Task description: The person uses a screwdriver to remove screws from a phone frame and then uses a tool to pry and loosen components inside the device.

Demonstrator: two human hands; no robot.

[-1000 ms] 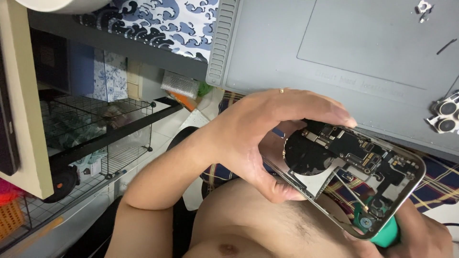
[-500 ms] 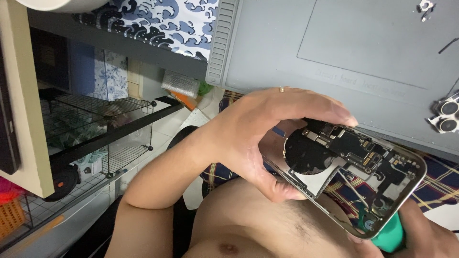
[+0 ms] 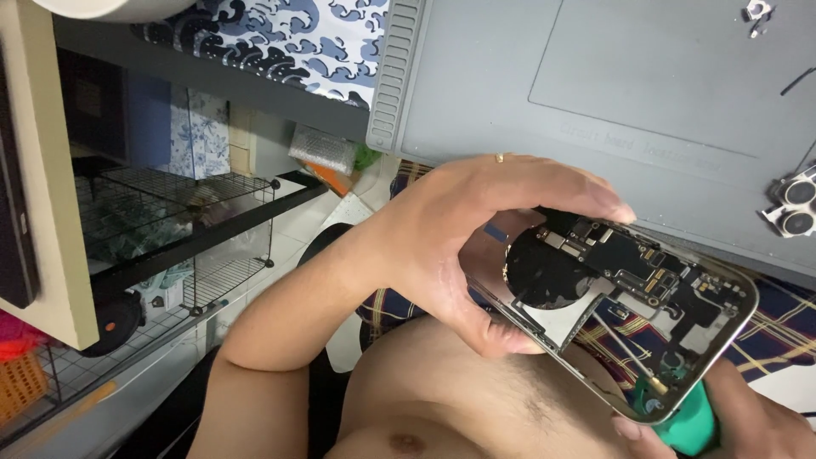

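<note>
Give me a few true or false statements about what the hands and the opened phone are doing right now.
1. The left hand grips the opened phone by its edges. True.
2. The phone's inner parts face the camera. True.
3. The right hand is empty. False: it holds a green-handled tool at the phone's lower corner.
4. The phone lies flat on the grey work mat. False: it is held up in front of the mat.
5. Small camera modules lie on the mat at the right. True.
</note>
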